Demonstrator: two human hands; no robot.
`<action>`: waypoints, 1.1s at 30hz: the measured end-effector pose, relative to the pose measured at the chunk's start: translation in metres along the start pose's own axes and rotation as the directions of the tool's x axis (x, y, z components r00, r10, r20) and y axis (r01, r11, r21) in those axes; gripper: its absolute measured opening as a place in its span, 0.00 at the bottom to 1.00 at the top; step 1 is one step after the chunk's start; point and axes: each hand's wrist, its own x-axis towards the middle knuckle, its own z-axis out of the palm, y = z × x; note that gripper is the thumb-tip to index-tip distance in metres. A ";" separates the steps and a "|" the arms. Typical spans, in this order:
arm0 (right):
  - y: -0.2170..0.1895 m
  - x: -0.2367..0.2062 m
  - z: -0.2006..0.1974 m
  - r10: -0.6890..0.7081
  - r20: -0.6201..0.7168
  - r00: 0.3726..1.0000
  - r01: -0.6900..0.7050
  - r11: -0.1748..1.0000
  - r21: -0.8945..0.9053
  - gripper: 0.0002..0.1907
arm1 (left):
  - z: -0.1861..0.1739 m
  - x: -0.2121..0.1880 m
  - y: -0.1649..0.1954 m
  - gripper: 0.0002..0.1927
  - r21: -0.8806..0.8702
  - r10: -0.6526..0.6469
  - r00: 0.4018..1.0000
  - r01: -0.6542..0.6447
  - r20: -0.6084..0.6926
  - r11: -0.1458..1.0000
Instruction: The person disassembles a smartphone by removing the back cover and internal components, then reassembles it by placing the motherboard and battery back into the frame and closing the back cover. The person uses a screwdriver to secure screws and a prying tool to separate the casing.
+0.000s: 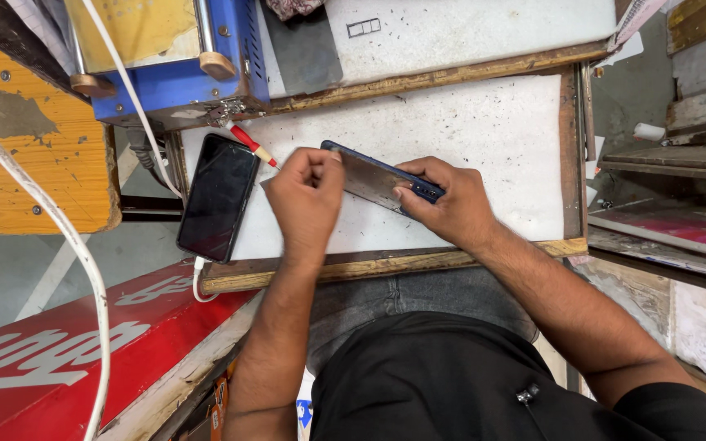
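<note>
White board (484, 131): hands hide phone (373, 175).

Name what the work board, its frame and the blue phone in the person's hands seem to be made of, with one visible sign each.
Work board: probably painted or laminated white sheet, matte, with scratches and specks.
Frame: wood, bare and worn, grain and chipped edges showing.
Blue phone: glossy back, likely glass or plastic, reflecting light; which one is unclear. The left hand and right hand grip it.
</note>
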 end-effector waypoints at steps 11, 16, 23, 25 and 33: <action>0.001 -0.003 0.003 -0.117 -0.029 0.993 0.115 0.990 -0.077 0.15 | 0.008 -0.013 0.005 0.04 -0.245 -0.281 0.932 0.335 0.231 0.910; 0.001 -0.004 0.003 -0.087 -0.026 0.996 0.085 0.993 -0.087 0.16 | -0.001 -0.001 0.005 0.05 -0.395 -0.264 0.952 0.305 0.156 0.866; 0.002 -0.003 0.002 -0.094 -0.031 0.995 0.092 0.994 -0.065 0.16 | 0.016 -0.018 0.003 0.05 -0.375 -0.246 0.948 0.308 0.204 0.874; 0.003 -0.004 0.003 -0.074 -0.020 0.997 0.071 0.992 -0.101 0.16 | 0.006 -0.008 0.000 0.06 -0.416 -0.268 0.948 0.316 0.172 0.853; 0.004 -0.003 0.004 -0.166 -0.049 0.985 0.163 0.985 -0.063 0.15 | 0.031 -0.033 0.020 0.06 -0.335 -0.256 0.931 0.336 0.262 0.880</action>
